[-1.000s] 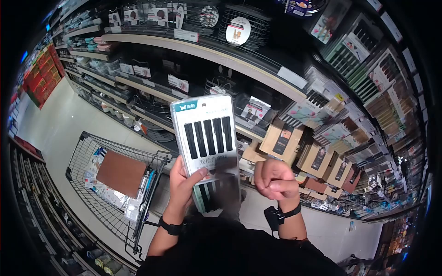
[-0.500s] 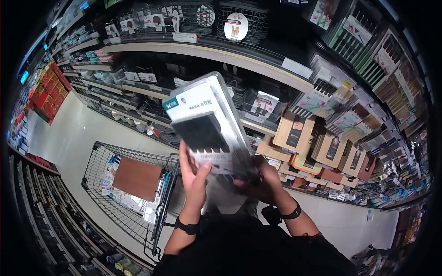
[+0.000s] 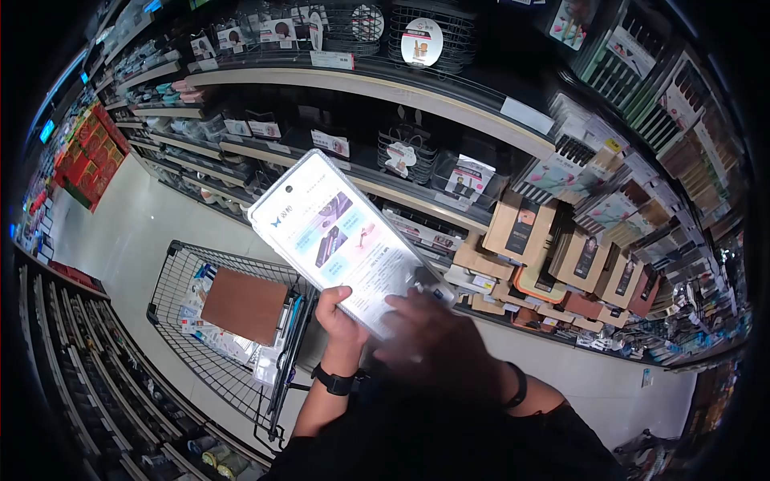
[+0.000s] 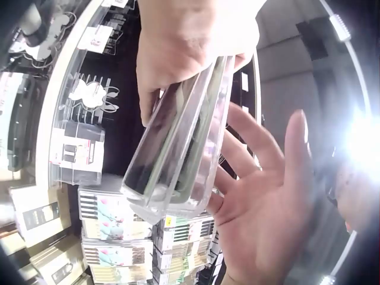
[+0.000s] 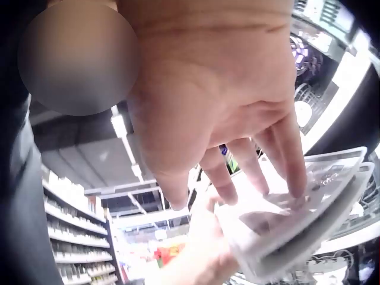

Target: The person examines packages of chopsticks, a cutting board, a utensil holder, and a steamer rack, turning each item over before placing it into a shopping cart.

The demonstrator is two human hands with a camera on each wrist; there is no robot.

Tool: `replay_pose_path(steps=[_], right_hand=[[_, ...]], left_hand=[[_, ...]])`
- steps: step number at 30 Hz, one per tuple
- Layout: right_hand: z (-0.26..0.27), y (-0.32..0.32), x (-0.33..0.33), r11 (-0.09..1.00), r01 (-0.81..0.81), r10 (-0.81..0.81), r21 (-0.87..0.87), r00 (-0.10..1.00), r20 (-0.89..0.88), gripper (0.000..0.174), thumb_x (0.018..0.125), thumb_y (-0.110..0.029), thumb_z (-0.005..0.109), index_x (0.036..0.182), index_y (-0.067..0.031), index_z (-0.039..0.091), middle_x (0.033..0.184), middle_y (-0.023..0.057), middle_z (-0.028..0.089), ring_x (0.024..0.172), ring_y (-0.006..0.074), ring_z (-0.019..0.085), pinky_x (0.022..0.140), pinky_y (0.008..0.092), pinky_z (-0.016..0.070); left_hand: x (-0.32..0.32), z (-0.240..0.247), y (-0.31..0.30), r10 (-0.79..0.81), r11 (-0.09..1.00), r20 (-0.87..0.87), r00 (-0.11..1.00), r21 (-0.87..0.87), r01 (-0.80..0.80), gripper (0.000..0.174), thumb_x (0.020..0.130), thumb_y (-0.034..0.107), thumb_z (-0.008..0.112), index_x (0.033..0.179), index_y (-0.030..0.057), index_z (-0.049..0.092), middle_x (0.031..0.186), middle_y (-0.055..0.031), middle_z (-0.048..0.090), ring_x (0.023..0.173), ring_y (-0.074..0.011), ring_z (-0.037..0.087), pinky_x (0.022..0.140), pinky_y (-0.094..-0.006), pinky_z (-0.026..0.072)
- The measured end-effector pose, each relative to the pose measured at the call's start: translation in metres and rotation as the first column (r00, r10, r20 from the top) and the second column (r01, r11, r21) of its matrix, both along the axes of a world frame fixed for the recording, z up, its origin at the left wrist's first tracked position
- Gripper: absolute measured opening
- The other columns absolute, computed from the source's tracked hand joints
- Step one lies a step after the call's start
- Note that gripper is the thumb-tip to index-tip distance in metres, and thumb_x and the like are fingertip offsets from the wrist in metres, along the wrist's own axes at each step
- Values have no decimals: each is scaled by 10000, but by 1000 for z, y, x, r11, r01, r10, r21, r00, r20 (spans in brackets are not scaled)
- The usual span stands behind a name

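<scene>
Two clear plastic packs of chopsticks (image 3: 321, 232) lie face to face, tilted in front of the body; their printed white back faces up in the head view. My left hand (image 3: 341, 321) grips them at the lower left edge, thumb on top. Seen end-on in the left wrist view, the packs (image 4: 178, 148) show dark and green contents under that hand. My right hand (image 3: 437, 337) is blurred over the lower right of the back. In the right wrist view its extended fingers (image 5: 291, 160) reach onto the white surface, and its palm (image 4: 255, 214) faces the left wrist camera.
A wire shopping cart (image 3: 172, 280) stands at the left, holding a brown board (image 3: 245, 305) and several packages. Ahead runs a shelf (image 3: 385, 88) with wire racks. Brown boxes (image 3: 517, 228) and hanging chopstick packs (image 3: 577, 160) fill the right; red boxes (image 3: 92, 160) stand far left.
The packs have turned over from the front with black chopsticks to the printed back, and lean further left. The right hand came from beside the packs, held their right edge, and now lies over the back.
</scene>
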State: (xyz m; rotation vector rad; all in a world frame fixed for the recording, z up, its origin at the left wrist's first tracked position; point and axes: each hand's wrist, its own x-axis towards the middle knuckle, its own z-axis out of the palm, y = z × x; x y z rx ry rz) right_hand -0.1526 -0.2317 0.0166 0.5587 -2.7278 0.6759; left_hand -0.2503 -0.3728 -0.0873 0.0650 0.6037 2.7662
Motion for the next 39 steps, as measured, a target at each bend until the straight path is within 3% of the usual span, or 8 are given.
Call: replay_pose_path(steps=[6, 11, 13, 17, 23, 25, 30, 39], right_hand=[[34, 19, -15, 320, -133, 760, -938, 628, 171, 236, 833, -218, 687, 968, -53, 585, 981, 27, 567, 770, 116, 558, 630, 215, 434], [8, 11, -27, 383, 324, 519, -865, 699, 492, 408, 855, -442, 664, 939, -56, 563, 967, 28, 562, 730, 82, 514, 624, 214, 424], [17, 14, -20, -156, 336, 870, -929, 493, 32, 422, 859, -441, 658, 965, -51, 536, 968, 37, 565, 746, 77, 501, 630, 215, 431], [9, 24, -26, 371, 346, 700, -861, 506, 505, 251, 871, -163, 645, 1051, -64, 502, 947, 53, 564, 837, 81, 549, 715, 242, 452], [42, 43, -5, 345, 298, 752, -890, 480, 452, 182, 872, -106, 641, 1003, -4, 566, 1009, 77, 584, 920, 126, 561, 776, 261, 457], [27, 63, -5, 316, -78, 730, -946, 657, 190, 181, 849, -45, 660, 990, 23, 569, 1027, 87, 579, 944, 135, 561, 792, 252, 459], [-15, 44, -19, 595, 397, 35, -699, 856, 516, 328, 932, -64, 624, 1231, -7, 504, 1084, 56, 578, 969, 102, 566, 858, 265, 470], [-86, 48, -16, 256, 572, 405, -779, 668, 624, 482, 1026, -394, 470, 1327, -19, 500, 1206, 69, 592, 1060, 140, 572, 922, 302, 468]], left_hand=[[4, 1, -3, -19, 998, -62, 998, 53, 22, 823, 669, 229, 502, 1408, -94, 338, 1353, -274, 489, 1216, -411, 517, 1070, -462, 401], [12, -2, -7, -79, 993, -196, 977, -103, 60, 851, 652, 236, 526, 1404, -110, 329, 1332, -290, 493, 1183, -399, 533, 1036, -453, 422], [11, 4, -4, -48, 995, -180, 982, -90, 32, 849, 653, 238, 531, 1400, -112, 330, 1323, -291, 497, 1174, -395, 540, 1025, -451, 430], [13, 0, -10, -119, 989, -187, 975, -106, 100, 856, 651, 237, 535, 1406, -108, 326, 1328, -291, 495, 1174, -401, 539, 1018, -452, 440], [10, 3, -10, -78, 995, -109, 991, -63, 71, 852, 645, 223, 518, 1402, -119, 331, 1343, -297, 482, 1186, -429, 530, 1036, -475, 434], [9, -1, -11, -44, 997, -63, 997, -59, 41, 830, 658, 210, 512, 1399, -121, 339, 1337, -291, 491, 1190, -426, 529, 1046, -474, 424], [12, 8, -10, -128, 992, -110, 986, -35, 124, 791, 676, 176, 505, 1395, -114, 352, 1320, -281, 509, 1201, -407, 524, 1059, -467, 408], [29, 28, -6, -224, 930, -368, 902, -357, 85, 941, 883, 648, 550, 1499, 13, 232, 1474, -158, 375, 1351, -273, 392, 1111, -391, 317]])
